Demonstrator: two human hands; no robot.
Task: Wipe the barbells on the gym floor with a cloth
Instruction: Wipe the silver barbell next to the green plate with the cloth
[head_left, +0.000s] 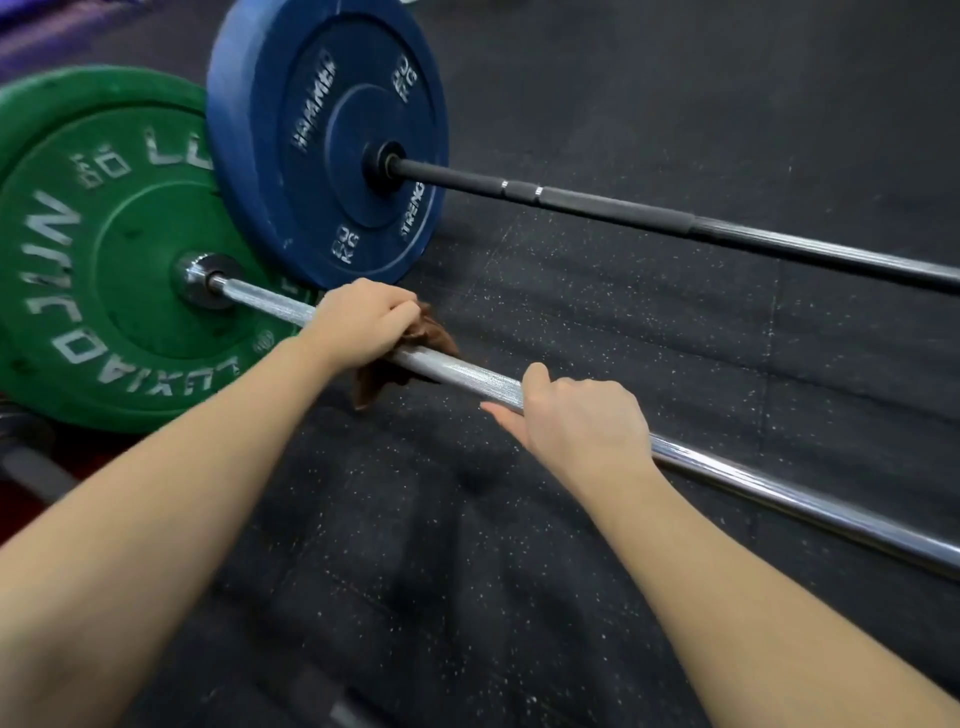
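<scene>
Chrome gleams along the silver barbell, its shaft finely knurled near the green rubber plate and smoother farther right, where it runs out of frame. The left hand clamps a crumpled brown cloth around the shaft close to that plate; most of the cloth is buried under the fingers. The right hand curls over bare steel just beside it, fingertips hidden behind the bar. Beyond lies a matte black barbell carrying a scuffed blue plate, on speckled rubber flooring.
</scene>
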